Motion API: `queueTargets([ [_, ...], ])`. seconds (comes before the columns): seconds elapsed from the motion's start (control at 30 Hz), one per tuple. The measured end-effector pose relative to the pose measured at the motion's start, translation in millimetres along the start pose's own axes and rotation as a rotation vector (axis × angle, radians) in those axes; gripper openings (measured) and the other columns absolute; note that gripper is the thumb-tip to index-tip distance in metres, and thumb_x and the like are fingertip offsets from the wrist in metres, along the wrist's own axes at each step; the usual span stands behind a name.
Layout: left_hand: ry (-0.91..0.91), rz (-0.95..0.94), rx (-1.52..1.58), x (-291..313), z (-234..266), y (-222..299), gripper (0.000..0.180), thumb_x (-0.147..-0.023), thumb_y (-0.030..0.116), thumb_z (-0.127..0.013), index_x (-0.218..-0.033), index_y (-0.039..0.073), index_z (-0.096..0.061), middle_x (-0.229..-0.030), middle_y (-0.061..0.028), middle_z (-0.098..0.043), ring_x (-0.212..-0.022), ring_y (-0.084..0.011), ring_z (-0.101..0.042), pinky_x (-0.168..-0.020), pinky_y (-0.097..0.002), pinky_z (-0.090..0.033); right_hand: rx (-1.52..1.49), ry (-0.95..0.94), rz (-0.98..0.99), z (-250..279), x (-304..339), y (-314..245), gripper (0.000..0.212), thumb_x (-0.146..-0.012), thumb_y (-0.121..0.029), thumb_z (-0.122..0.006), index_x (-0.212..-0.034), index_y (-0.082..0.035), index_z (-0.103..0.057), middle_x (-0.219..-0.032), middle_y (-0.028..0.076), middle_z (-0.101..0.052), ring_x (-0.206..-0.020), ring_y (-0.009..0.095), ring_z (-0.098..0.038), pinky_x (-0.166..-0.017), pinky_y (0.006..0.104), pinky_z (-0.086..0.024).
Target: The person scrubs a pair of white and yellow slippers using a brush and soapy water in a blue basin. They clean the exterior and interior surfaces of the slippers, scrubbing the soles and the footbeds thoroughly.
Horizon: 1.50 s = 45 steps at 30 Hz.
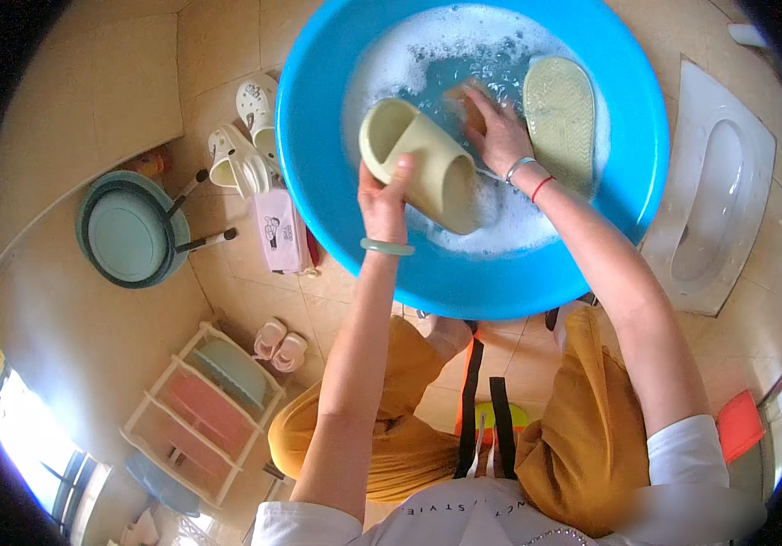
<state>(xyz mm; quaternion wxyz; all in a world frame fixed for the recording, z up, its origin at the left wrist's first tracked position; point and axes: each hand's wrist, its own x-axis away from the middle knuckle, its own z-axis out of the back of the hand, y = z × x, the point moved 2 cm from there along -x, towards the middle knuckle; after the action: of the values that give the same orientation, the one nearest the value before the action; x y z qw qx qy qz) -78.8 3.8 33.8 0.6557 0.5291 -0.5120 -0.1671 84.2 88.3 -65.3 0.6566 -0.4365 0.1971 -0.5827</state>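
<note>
My left hand (384, 196) grips a pale yellow-green slide slipper (423, 164) by its edge, with the thumb over the strap. The slipper is tilted above the suds, its lower end at the foam. My right hand (500, 136) reaches into the soapy water, its fingers curled around a blurred brownish thing (468, 109) whose kind I cannot make out. Beside that hand, a matching slipper (559, 118) lies sole up in the foam against the wall of the big blue basin (318, 155).
A white squat toilet (714, 196) is set in the floor at the right. Along the left stand white clogs (241, 159), a pink box (279, 232), grey-green basins (127, 227), small pink sandals (280, 346) and a white rack (204, 409). My knees are close to the basin.
</note>
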Motion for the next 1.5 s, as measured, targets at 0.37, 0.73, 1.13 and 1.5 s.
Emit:
queueTargets([
  [0.37, -0.062, 0.402, 0.177, 0, -18, -17, 0.061, -0.093, 0.036, -0.064, -0.145, 0.018, -0.038, -0.138, -0.0056, -0.052, -0.126, -0.0252, -0.05, -0.1, -0.0486, -0.044, -0.231, -0.102, 0.026, 25, 26, -56, 0.055, -0.094, -0.041, -0.055, -0.142, -0.02, -0.041, -0.112, 0.028, -0.06, -0.093, 0.046, -0.061, -0.079, 0.0504, -0.05],
  [0.73, 0.05, 0.304, 0.029, -60, 38, -67, 0.05, -0.089, 0.029, -0.07, -0.126, 0.002, -0.049, -0.117, -0.0132, -0.061, -0.106, -0.0257, -0.059, -0.092, -0.0403, -0.047, -0.355, 0.013, -0.187, 22, 13, -12, 0.07, -0.089, -0.039, -0.064, -0.145, -0.007, -0.038, -0.123, 0.026, -0.057, -0.111, 0.038, -0.058, -0.095, 0.0444, -0.046],
  [1.13, 0.141, 0.491, -0.259, 20, 15, -25, 0.047, -0.085, 0.044, -0.073, -0.106, 0.005, -0.057, -0.101, -0.0057, -0.061, -0.093, -0.0158, -0.057, -0.083, -0.0304, -0.045, 0.099, 0.089, -0.09, 6, 9, -2, 0.069, -0.09, -0.037, -0.06, -0.146, -0.01, -0.031, -0.123, 0.025, -0.058, -0.11, 0.044, -0.057, -0.089, 0.0517, -0.048],
  [1.5, 0.62, -0.166, -0.504, -8, 34, -74, 0.083, -0.066, 0.011, -0.087, -0.133, 0.001, -0.038, -0.127, -0.0198, -0.048, -0.118, -0.0358, -0.048, -0.103, -0.0433, -0.039, -0.308, 0.076, -0.313, 7, -13, -4, 0.063, -0.091, -0.037, -0.058, -0.144, -0.01, -0.038, -0.123, 0.023, -0.058, -0.111, 0.036, -0.059, -0.094, 0.0421, -0.045],
])
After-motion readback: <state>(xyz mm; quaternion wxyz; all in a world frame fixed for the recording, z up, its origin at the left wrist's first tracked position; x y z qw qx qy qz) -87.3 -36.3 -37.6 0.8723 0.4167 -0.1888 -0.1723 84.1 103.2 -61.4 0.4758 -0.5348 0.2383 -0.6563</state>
